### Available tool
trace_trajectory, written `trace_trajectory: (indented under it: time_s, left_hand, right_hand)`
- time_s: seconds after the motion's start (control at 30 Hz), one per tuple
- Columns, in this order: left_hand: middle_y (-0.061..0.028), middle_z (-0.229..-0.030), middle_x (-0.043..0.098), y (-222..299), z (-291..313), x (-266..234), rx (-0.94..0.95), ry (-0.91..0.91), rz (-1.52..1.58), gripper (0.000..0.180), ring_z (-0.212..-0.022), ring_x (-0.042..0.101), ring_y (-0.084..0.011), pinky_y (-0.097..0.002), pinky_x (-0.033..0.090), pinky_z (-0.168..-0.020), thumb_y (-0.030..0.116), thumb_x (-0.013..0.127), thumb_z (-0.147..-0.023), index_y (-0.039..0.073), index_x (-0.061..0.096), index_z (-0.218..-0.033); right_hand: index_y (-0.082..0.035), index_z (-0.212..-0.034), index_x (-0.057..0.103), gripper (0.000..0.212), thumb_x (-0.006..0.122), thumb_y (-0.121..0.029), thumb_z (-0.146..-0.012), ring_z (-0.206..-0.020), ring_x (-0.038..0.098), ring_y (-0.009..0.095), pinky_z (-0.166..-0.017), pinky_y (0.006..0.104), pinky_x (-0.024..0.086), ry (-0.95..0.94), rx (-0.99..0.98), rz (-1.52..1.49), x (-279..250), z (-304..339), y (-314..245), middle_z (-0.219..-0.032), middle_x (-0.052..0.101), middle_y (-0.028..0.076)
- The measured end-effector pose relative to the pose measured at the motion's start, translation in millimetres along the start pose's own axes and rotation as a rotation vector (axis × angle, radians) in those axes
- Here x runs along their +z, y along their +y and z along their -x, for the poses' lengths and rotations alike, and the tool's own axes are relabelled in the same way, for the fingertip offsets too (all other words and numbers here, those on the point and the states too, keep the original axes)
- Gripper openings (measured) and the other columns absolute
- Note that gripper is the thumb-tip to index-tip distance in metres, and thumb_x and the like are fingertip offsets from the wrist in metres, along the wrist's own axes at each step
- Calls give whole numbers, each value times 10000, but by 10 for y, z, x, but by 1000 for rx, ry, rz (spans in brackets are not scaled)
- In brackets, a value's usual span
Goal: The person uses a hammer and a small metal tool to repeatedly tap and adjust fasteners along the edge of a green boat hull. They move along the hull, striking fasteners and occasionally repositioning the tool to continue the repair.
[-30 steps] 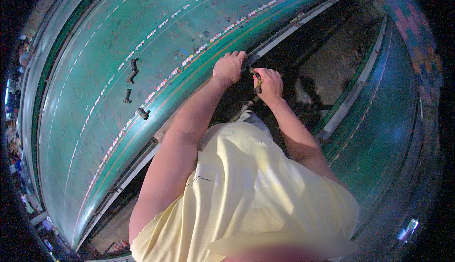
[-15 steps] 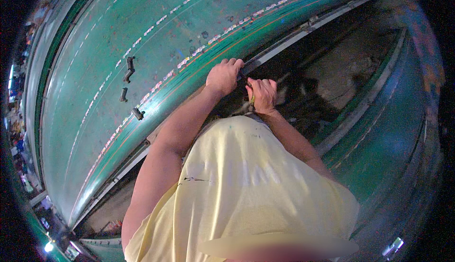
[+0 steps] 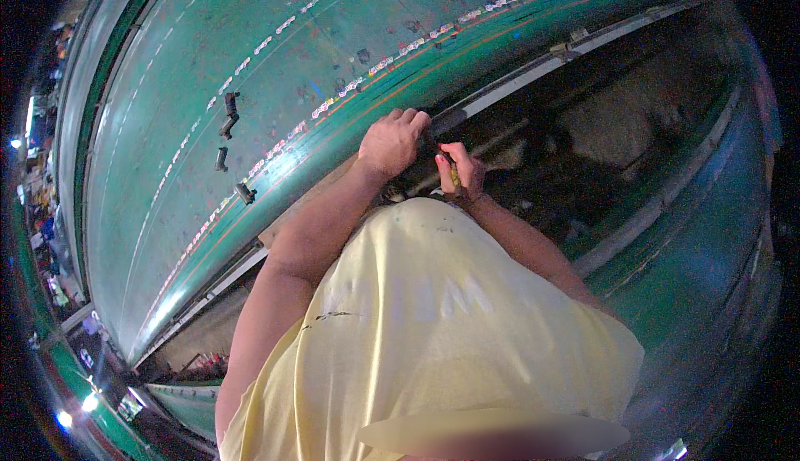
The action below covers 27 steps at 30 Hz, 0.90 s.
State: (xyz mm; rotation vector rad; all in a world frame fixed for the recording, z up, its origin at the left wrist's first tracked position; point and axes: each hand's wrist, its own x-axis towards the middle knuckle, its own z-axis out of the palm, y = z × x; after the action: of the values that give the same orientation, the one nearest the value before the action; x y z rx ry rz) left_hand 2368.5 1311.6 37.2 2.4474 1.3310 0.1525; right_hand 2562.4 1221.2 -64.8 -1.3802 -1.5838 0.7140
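My left hand (image 3: pixel 393 142) is closed at the near edge of a long green table (image 3: pixel 283 69), its fingers curled over a dark part at the edge rail (image 3: pixel 508 83). What it grips there is hidden under the fingers. Just to the right, my right hand (image 3: pixel 463 176) is closed too, over the dark gap beside the table. A bit of something yellowish (image 3: pixel 455 177) shows between its fingers, too small to name. The two hands are close together but apart, right in front of my yellow shirt.
Several short dark pieces (image 3: pixel 229 117) lie on the table left of my hands, one of them (image 3: pixel 245 193) nearer the edge. Rows of small white marks (image 3: pixel 375 67) run along the green top. Another green surface (image 3: pixel 692 278) lies to the right, past the dark gap.
The view has turned slightly, so the table and rail appear shifted. My right hand has turned a little, showing more of its curled fingers. My left hand stays at the rail.
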Motion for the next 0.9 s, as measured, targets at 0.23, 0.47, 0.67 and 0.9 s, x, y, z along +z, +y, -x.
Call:
trace_trajectory:
  time_s: [0.23, 0.47, 0.67, 0.9]
  left_hand:
    - [-129, -1182, 702, 1, 5, 35, 4, 24, 34, 280, -1173, 697, -349, -494, 603, -964, 129, 639, -954, 117, 628, -1233]
    - [-148, -1209, 696, -3, 37, 55, 24, 33, 11, 323, -1152, 704, -381, -508, 606, -960, 149, 669, -955, 119, 619, -1273]
    - [-176, -1236, 691, -54, 24, 39, -11, 42, 28, 380, -1176, 701, -416, -524, 604, -973, 192, 717, -957, 106, 609, -1311]
    - [-225, -1077, 776, 44, 168, -144, -376, -83, 24, 411, -1029, 764, -432, -559, 623, -896, 295, 780, -921, 80, 633, -1238]
  right_hand:
    - [-115, -1050, 636, 139, 632, -247, -1095, -560, 417, 99, -521, 332, 339, -152, 483, -741, 0, -4, 167, -670, 490, -41]
    - [-143, -1053, 654, 301, 542, -413, -1123, -532, 318, 103, -507, 296, 274, -174, 1238, -1417, 158, 89, 230, -607, 350, -87]
    - [-34, -1239, 682, 341, 626, -352, -1128, -483, 415, 94, -484, 283, 364, -152, 871, -1029, -122, 197, 602, -636, 477, -36]
    - [-77, -1217, 757, 199, 734, -236, -1099, -755, 607, 84, -686, 262, 503, 537, 432, -358, -829, 240, 585, -899, 687, -1]
